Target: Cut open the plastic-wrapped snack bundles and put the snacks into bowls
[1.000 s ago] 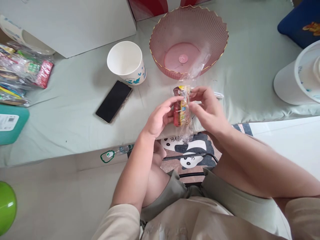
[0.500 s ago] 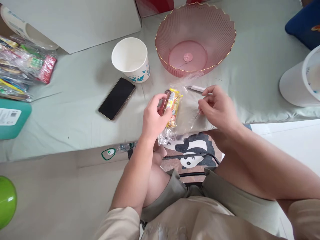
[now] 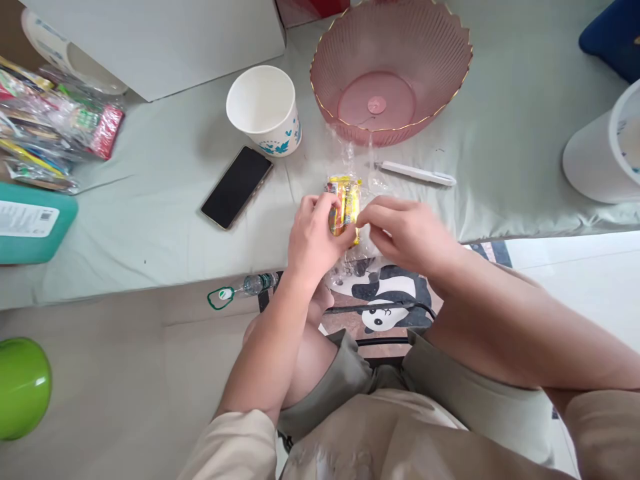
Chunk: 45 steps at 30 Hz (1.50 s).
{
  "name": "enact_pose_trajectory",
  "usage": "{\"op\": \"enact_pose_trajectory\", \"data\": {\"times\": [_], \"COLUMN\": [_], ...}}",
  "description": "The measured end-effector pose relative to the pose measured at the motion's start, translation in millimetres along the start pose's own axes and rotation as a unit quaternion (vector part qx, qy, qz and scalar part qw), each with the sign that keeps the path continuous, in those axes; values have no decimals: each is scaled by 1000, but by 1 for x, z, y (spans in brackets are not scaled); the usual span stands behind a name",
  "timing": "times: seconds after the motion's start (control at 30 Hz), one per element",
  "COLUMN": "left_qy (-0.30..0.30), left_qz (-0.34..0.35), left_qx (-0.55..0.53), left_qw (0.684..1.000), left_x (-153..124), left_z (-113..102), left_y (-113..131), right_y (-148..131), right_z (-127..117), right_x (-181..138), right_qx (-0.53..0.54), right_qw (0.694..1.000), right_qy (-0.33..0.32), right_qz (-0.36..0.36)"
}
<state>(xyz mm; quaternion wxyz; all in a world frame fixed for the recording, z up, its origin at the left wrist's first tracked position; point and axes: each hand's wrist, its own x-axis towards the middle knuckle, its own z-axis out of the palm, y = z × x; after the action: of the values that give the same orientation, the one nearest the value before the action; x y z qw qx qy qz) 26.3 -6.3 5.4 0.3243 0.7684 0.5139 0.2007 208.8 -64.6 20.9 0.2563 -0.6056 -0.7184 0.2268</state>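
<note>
My left hand [image 3: 320, 233] is closed around small yellow snack packets [image 3: 345, 193] at the front of the table, thumb and fingers on their near end. A crinkled clear plastic bag [image 3: 373, 177] lies around the packets and spreads beyond them; part of it hangs over the table edge. My right hand [image 3: 400, 230] is closed in a pinch at the packets' right side, seemingly on the bag's film, though its fingertips are partly hidden. Just beyond my right hand lies a white pen-shaped cutter [image 3: 417, 173].
A pink ribbed bowl [image 3: 390, 127] stands behind the packets. To the left are a white paper cup [image 3: 280, 137] and a black phone [image 3: 237, 188]. Wrapped items [image 3: 55, 127] and a teal container [image 3: 35, 223] sit far left, a white bin [image 3: 593, 163] at right.
My right hand has moved left from the outspread film to the packets, uncovering the white cutter. My left hand still holds the packets, which now stand more upright in view.
</note>
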Motion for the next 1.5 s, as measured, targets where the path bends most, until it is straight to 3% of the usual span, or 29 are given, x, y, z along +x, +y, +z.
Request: {"op": "enact_pose_trajectory", "data": {"times": [0.07,0.23,0.37,0.53,0.67,0.73,0.8,0.87,0.93,1.03,1.1,1.2,1.33,1.43,1.5], "left_qy": [-3,13,68,25,-5,-5,10,3,-42,-111,-125,-128,-144,-135,-145], "left_qz": [-23,-87,-71,-64,-68,-79,-111,-165,-217,-253,-252,-227,-157,-132,-140], "left_qx": [-34,-144,-33,77,73,11,-118,-285,-429,-543,-569,-566,-522,-495,-518], "left_qw": [999,986,995,995,995,997,987,944,876,793,773,782,826,848,832], "left_x": [1,0,-5,-11,-13,-11,-6,-1,4,4,3,1,4,6,6], "left_z": [-1,-15,-17,-10,-15,-19,-23,-27,-33,-41,-44,-45,-45,-45,-46], "left_y": [-6,-21,-6,21,14,4,-4,-9,-8,2,9,14,9,4,4], "right_y": [2,19,13,-2,-6,-7,-8,-10,-14,-16,-13,-3,7,7,4], "right_z": [5,7,11,22,26,28,28,27,23,17,14,16,22,24,24], "right_x": [5,10,11,18,24,26,26,26,26,27,26,24,23,23,24], "right_qx": [-9,-93,-120,-142,-128,-127,-130,-133,-125,-56,27,146,276,412,503], "right_qw": [999,989,984,977,971,969,971,972,970,970,968,957,930,878,828], "right_qy": [-43,-42,-45,-5,-8,-11,0,8,-6,-33,-26,12,40,42,23], "right_qz": [28,110,121,158,202,210,200,196,207,236,250,250,238,238,246]}}
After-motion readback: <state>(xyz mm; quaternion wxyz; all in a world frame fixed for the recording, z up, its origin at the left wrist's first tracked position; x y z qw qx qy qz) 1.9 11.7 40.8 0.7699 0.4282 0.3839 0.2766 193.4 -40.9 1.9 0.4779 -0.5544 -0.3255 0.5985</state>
